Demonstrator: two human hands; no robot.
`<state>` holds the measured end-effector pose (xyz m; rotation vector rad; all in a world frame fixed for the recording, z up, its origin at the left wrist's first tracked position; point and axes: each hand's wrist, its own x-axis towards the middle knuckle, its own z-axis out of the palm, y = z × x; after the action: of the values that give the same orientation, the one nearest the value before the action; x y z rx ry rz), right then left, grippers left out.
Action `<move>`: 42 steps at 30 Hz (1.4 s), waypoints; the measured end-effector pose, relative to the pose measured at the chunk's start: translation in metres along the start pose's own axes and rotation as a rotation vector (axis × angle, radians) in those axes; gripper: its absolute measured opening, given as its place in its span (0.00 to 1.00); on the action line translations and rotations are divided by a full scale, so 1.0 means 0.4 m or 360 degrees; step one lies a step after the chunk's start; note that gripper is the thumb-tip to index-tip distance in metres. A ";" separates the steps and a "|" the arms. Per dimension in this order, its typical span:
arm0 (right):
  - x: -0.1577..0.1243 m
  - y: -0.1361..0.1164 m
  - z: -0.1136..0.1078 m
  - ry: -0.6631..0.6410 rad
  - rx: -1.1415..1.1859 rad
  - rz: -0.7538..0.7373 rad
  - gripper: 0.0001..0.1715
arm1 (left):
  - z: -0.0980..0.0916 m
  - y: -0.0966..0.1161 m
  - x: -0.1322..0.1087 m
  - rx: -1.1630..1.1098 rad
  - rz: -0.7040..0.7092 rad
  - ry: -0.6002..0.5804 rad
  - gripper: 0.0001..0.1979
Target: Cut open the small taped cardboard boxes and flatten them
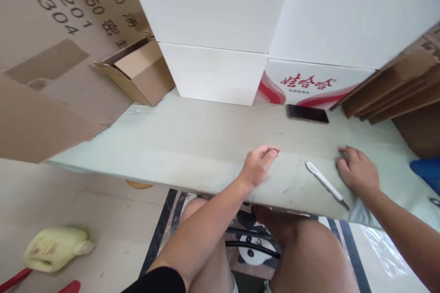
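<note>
My left hand (258, 165) is over the middle of the pale cloth-covered table (206, 146), its fingers curled together; whatever they may hold is too small to make out. To the right, my right hand (358, 169) rests on the cloth with its fingers apart and nothing in them. Between the two hands lies a white craft knife (326, 183), its dark tip pointing toward the front edge, nearer my right hand. A dark phone (308, 114) lies flat farther back, against a white box with red print (309, 83).
White boxes (216, 73) stand along the back. An open small carton (144, 73) and a large cardboard box (51, 78) are at the left, folded cardboard (395, 82) and a blue object (426, 173) at the right. A yellowish bottle (57, 248) lies on the floor.
</note>
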<state>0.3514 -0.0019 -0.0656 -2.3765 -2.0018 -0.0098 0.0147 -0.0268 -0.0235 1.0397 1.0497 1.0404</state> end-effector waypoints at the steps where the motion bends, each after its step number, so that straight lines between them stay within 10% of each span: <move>1: 0.001 -0.005 0.003 0.0010 -0.0023 0.0024 0.29 | -0.010 0.004 0.007 -0.0033 -0.0009 0.0009 0.13; 10: 0.042 -0.081 -0.066 0.0004 -0.0212 -0.0085 0.16 | -0.142 0.058 0.101 -0.0399 0.0026 0.0253 0.11; 14: 0.119 -0.231 -0.135 0.0136 -0.0135 -0.0332 0.13 | -0.197 0.077 0.095 -0.0575 -0.0018 0.0332 0.10; 24: 0.214 -1.139 -0.299 0.0286 0.0405 -0.1872 0.15 | -0.318 0.086 0.100 -0.0893 -0.0203 0.0633 0.08; 30: 0.177 -1.559 -0.304 0.0009 0.0507 -0.2132 0.19 | -0.353 0.078 0.088 -0.0966 -0.0192 0.0684 0.11; 35: 0.194 -1.639 -0.208 0.0044 0.0401 -0.2149 0.16 | -0.387 0.068 0.074 -0.0982 -0.0160 0.0694 0.10; 42: 0.212 -1.571 -0.149 0.0261 0.0679 -0.2076 0.21 | -0.403 0.064 0.077 -0.1209 -0.0229 0.0730 0.07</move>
<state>-0.2524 0.1864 0.0101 -0.5508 -2.6562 0.1559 -0.1406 0.0316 -0.0316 0.1087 0.9383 1.4339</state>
